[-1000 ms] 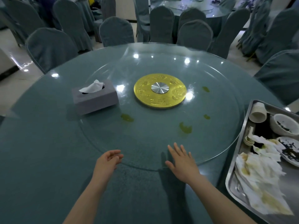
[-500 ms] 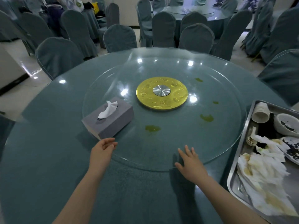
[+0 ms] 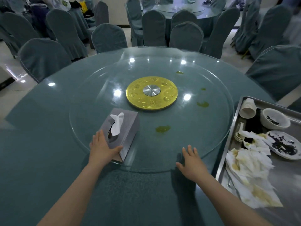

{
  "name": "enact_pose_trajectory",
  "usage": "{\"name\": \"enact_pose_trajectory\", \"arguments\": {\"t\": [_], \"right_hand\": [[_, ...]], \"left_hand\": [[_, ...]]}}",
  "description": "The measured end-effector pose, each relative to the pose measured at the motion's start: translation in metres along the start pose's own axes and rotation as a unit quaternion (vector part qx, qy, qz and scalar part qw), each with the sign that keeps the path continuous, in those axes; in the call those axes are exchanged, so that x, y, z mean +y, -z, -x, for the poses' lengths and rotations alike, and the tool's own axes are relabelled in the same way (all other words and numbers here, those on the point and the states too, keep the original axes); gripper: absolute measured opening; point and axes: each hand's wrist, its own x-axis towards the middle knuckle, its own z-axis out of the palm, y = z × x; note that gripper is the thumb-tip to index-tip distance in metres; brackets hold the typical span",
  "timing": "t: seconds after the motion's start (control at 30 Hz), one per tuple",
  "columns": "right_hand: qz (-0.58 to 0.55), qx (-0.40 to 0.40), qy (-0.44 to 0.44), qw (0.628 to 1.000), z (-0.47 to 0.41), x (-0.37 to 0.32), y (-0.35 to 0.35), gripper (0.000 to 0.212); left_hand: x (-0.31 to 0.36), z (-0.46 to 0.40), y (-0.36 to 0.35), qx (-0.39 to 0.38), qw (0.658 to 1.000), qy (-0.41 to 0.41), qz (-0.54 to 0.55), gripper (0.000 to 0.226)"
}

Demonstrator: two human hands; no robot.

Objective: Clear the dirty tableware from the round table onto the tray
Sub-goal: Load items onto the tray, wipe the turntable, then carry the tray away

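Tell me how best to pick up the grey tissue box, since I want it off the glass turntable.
Probably grip the tissue box across its two long side walls at the near end, coming from above, where the left hand already lies. It lies flat, and its top slot holds a loose tissue, so avoid the top middle.

Dim, cool overhead light. Ceiling lamps show as small white glare spots on the glass turntable (image 3: 187, 144) beyond both hands. The right hand (image 3: 192, 162) casts a soft dark shadow on the counter (image 3: 40, 152) beneath it. Wide-angle distortion bends the edges; the far chairs (image 3: 109, 37) look soft.
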Motion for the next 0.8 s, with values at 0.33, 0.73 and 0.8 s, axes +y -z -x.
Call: {"name": "enact_pose_trajectory", "arguments": {"t": [0.33, 0.73, 0.8], "right_hand": [[-0.063, 0.111, 0.099, 0.987, -0.005, -0.034, 0.017, 0.048], [-0.223, 0.11, 0.088, 0.965, -0.038, -0.218, 0.053, 0.048], [-0.217, 0.111, 0.083, 0.966, -0.046, -0.225, 0.053, 0.026]], "left_hand": [[0.008, -0.005, -0.014, -0.037, 0.992, -0.007, -0.122, 0.124], [0.012, -0.003, -0.016, -0.058, 0.994, 0.021, -0.087, 0.131], [0.011, -0.004, -0.015, -0.059, 0.994, 0.018, -0.089, 0.131]]}}
